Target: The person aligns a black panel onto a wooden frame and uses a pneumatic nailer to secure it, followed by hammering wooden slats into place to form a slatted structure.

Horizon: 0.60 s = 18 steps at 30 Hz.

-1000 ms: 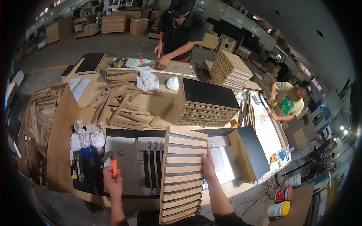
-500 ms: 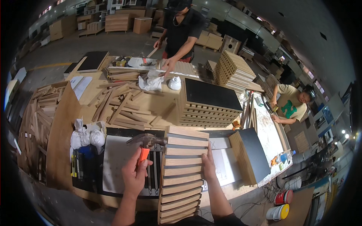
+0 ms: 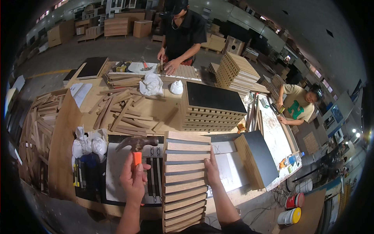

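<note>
My left hand [image 3: 133, 177] is closed round the orange handle of a claw hammer [image 3: 137, 144], its metal head raised just left of a slatted wooden panel [image 3: 187, 168]. The panel stands tilted toward me, a column of pale wood slats with dark gaps between them. My right hand [image 3: 212, 168] grips the panel's right edge, thumb on the slat side; its other fingers are hidden behind. Beneath the hammer, a white sheet [image 3: 116, 171] and several dark strips [image 3: 155, 177] lie on the bench.
Loose wood strips [image 3: 120, 109] cover the bench's middle, and more fill a box [image 3: 58, 144] at left. Stacked black-topped panels [image 3: 214, 99] stand ahead; others [image 3: 257, 160] lie at right. White bags [image 3: 90, 142] sit at left. Two co-workers [image 3: 179, 39] work across the bench and at right.
The hammer has moved left, away from the panel's edge, and its head has turned. The panel has shifted slightly left with my right hand. The co-worker opposite has brought both hands together over a slatted panel.
</note>
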Tool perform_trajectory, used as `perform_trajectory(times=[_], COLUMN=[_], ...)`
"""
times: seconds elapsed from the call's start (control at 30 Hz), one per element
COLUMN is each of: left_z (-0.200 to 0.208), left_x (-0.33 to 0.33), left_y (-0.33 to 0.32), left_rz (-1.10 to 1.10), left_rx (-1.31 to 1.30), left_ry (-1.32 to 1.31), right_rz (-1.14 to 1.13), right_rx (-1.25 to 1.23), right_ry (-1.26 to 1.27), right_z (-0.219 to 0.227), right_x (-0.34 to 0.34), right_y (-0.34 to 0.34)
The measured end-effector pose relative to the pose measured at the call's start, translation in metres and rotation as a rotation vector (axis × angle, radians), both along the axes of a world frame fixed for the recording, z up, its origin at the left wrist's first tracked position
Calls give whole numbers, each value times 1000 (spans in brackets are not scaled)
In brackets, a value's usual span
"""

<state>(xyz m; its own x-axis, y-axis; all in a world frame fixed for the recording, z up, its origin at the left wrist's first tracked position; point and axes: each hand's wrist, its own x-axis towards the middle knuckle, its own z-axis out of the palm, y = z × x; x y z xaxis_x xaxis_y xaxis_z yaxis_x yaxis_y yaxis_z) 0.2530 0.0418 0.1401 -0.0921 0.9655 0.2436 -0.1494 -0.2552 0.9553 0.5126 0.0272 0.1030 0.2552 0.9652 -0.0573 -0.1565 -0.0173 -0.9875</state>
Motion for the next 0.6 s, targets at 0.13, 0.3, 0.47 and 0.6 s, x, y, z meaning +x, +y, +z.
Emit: perform_trajectory(times=[0.13, 0.3, 0.47, 0.6], left_z=[-4, 0, -6, -10], left_x=[-3, 0, -3, 0], left_y=[6, 1, 6, 3], left_rz=[5, 49, 11, -16], left_rx=[98, 42, 153, 70], left_ry=[183, 45, 307, 139], right_rz=[3, -2, -21, -16], right_rx=[-6, 2, -26, -42], right_ry=[17, 25, -17, -82], right_z=[0, -3, 0, -6], right_x=[-1, 0, -2, 1], right_y=[1, 0, 1, -1])
